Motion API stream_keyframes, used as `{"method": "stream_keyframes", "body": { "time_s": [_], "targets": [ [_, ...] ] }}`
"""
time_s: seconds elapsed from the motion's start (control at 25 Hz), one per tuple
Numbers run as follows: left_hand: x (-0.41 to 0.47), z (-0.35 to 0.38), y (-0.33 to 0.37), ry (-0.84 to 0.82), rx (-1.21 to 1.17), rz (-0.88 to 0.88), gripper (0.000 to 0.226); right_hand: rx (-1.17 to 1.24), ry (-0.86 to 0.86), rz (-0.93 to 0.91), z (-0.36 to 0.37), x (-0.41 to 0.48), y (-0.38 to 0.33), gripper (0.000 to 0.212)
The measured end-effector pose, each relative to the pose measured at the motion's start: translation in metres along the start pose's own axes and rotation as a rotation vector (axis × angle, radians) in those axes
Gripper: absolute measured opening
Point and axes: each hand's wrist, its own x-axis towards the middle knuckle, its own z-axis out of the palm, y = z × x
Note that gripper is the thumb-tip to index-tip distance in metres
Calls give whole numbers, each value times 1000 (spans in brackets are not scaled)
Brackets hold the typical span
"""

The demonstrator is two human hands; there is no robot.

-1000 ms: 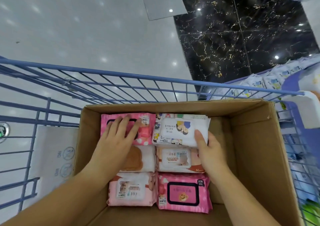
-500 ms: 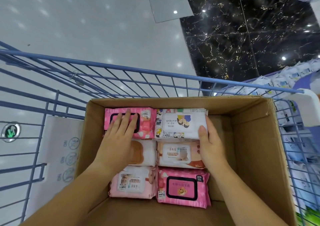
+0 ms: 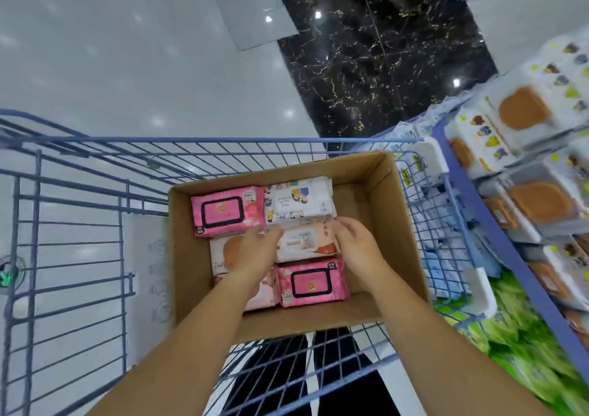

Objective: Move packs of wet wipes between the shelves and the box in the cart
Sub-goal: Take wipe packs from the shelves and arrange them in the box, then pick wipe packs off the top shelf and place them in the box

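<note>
A cardboard box (image 3: 366, 192) sits in the blue wire cart (image 3: 223, 148). Several packs of wet wipes lie flat in it in two columns. A pink pack (image 3: 228, 211) and a white cartoon pack (image 3: 301, 200) fill the far row. A peach-and-white pack (image 3: 306, 243) lies in the middle row, and another pink pack (image 3: 312, 283) lies nearest me. My left hand (image 3: 258, 246) and my right hand (image 3: 353, 243) hover over the middle row on either side of the peach pack. Their fingers are loosely curled and hold nothing.
The box's right third shows bare cardboard floor. Shelves (image 3: 526, 160) stacked with white wipes packs with orange lids stand close on the right, beyond the cart's side (image 3: 446, 240). Glossy white floor lies to the left and ahead.
Both hands have let go of the far-row packs and drawn back toward me over the middle row. The white cartoon pack now lies flat. The view has pulled back and turned right toward the shelves.
</note>
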Motion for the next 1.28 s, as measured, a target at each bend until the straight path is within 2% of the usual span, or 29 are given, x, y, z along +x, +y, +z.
{"method": "stream_keyframes", "body": {
  "time_s": [0.08, 0.16, 0.4, 0.64, 0.72, 0.88, 1.04, 1.16, 1.28],
  "targets": [
    [-32, 21, 18, -143, 47, 20, 57, 45, 63, -9, -22, -35, -6, 26],
    [-60, 42, 32, -244, 112, 96, 57, 79, 129, -23, -48, -65, -3, 38],
    [-162, 126, 95, -402, 265, 391, 45, 311, 392, -56, -164, -170, 2, 48],
    [-327, 261, 142, -683, 417, 688, 52, 491, 680, -253, -320, -299, 35, 50],
    [-394, 318, 144, -722, 443, 794, 52, 548, 779, -324, -377, -349, 53, 48],
    [-535, 422, 134, -857, 403, 989, 36, 552, 996, -431, -491, -454, 95, 45],
    [-657, 491, 128, -1034, 383, 1110, 74, 571, 1228, -516, -587, -553, 131, 42],
    [-728, 539, 129, -1136, 386, 1169, 61, 566, 1332, -541, -641, -621, 143, 44],
    [-788, 587, 134, -1239, 421, 1240, 61, 526, 1415, -557, -691, -674, 149, 44]
  ]
}}
